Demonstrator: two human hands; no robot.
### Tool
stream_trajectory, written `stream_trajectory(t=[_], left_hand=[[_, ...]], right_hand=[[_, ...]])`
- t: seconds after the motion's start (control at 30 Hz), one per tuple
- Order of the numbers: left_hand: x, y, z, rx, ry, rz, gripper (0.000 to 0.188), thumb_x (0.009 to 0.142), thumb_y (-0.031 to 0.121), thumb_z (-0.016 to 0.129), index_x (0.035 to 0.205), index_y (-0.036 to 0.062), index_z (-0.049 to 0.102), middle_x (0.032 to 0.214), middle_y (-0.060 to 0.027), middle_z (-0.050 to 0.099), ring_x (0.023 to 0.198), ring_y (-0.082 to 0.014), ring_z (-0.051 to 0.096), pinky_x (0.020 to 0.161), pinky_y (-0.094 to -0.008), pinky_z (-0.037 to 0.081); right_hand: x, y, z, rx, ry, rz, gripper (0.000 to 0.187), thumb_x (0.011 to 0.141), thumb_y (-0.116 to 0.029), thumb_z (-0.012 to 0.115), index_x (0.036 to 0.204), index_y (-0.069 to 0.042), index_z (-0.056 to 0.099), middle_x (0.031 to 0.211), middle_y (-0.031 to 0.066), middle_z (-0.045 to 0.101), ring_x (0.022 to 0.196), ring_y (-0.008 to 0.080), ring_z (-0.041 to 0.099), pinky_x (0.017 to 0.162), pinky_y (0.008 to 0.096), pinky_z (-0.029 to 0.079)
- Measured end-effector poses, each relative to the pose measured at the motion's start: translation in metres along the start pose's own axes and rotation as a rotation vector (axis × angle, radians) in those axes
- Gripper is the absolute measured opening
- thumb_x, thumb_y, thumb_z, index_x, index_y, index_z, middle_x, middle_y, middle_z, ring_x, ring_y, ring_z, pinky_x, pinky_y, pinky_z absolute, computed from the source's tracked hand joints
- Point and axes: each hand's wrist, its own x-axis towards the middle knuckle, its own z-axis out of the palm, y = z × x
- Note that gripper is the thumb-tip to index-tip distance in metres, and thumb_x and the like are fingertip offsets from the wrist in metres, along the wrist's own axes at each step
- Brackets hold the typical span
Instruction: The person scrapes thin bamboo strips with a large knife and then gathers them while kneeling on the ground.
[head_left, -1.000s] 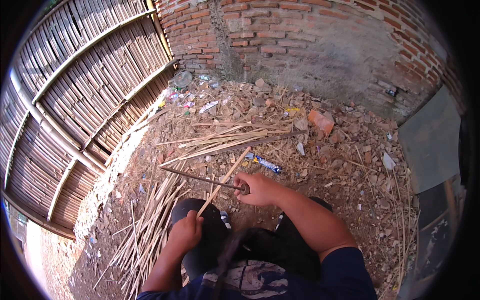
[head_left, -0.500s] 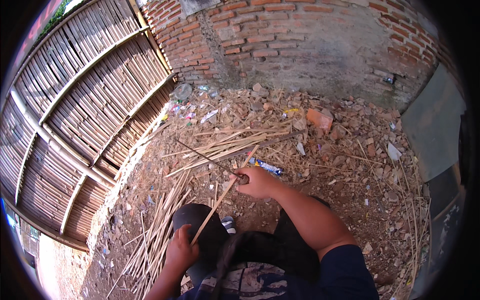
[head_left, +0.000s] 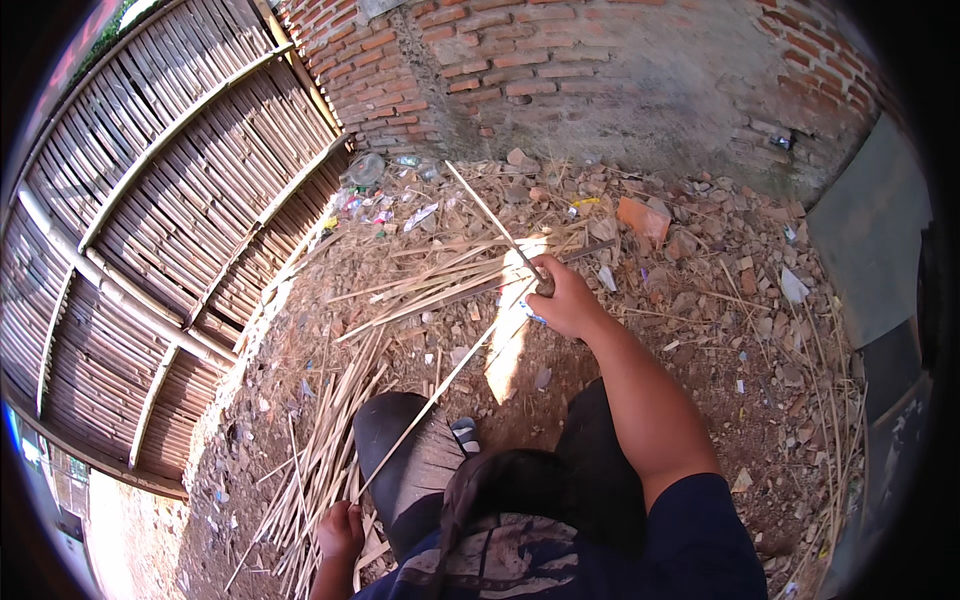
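My right hand (head_left: 572,300) is closed round the handle of a long, narrow-bladed knife (head_left: 492,218), whose blade points up and away to the left and catches the light. A thin bamboo strip (head_left: 440,390) slants across my left knee, its far end close by my right hand. At its lower end my left hand (head_left: 341,532) is closed in a pinch on the strip. Whether the blade touches the strip cannot be made out. Beside my left leg lies a heap of pale bamboo strips (head_left: 318,470). More split strips (head_left: 430,297) lie on the ground ahead.
On the left stands a bamboo slat fence (head_left: 190,200); a brick wall (head_left: 600,80) closes off the far side. Broken brick (head_left: 642,218), rubble and litter cover the ground. Grey panels (head_left: 870,240) lean at the right.
My right hand has moved forward and right, and the knife blade now points more steeply away. My left hand has drawn back toward me. A bright patch of light has appeared on the ground.
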Motion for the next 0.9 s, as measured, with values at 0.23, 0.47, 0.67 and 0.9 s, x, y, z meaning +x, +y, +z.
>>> stream_trajectory(t=[0.23, 0.47, 0.67, 0.9], left_hand=[[0.037, 0.067, -0.018, -0.162, -0.301, -0.19, 0.04, 0.102, 0.036, 0.057, 0.084, 0.001, 0.055, 0.068, -0.0255, 0.061, 0.068, -0.0478, 0.062, 0.058, -0.0534, 0.046], [0.05, 0.067, -0.025, -0.193, -0.4, -0.193, 0.042, 0.104, 0.039, 0.053, 0.088, 0.0005, 0.055, 0.072, -0.027, 0.062, 0.076, -0.0488, 0.065, 0.064, -0.0504, 0.049], [0.047, 0.043, -0.005, -0.381, -0.369, -0.163, 0.043, 0.103, 0.04, 0.057, 0.083, 0.0015, 0.055, 0.061, -0.0194, 0.056, 0.056, -0.033, 0.057, 0.057, -0.0429, 0.048], [0.052, 0.042, 0.0, -0.318, -0.304, -0.128, 0.051, 0.098, 0.046, 0.063, 0.075, 0.0019, 0.055, 0.057, -0.0166, 0.056, 0.053, -0.0301, 0.059, 0.054, -0.0405, 0.047]], right_hand=[[-0.011, -0.011, 0.028, -0.493, -0.332, -0.024, 0.077, 0.082, -0.027, 0.071, 0.148, -0.008, 0.037, 0.088, 0.0215, 0.069, 0.085, 0.0399, 0.068, 0.078, 0.0476, 0.054], [-0.019, -0.008, 0.068, -0.753, -0.579, -0.248, 0.029, 0.076, -0.03, 0.07, 0.079, -0.001, 0.074, 0.085, 0.0195, 0.07, 0.082, 0.0373, 0.071, 0.074, 0.045, 0.057], [-0.011, -0.007, 0.049, -0.65, -0.439, -0.179, 0.028, 0.077, -0.031, 0.069, 0.087, -0.005, 0.068, 0.082, 0.0186, 0.07, 0.082, 0.0365, 0.07, 0.075, 0.0467, 0.055], [-0.02, -0.016, 0.082, -0.706, -0.711, -0.286, 0.032, 0.078, -0.031, 0.069, 0.097, -0.005, 0.068, 0.092, 0.0161, 0.071, 0.092, 0.037, 0.069, 0.079, 0.0469, 0.055]])
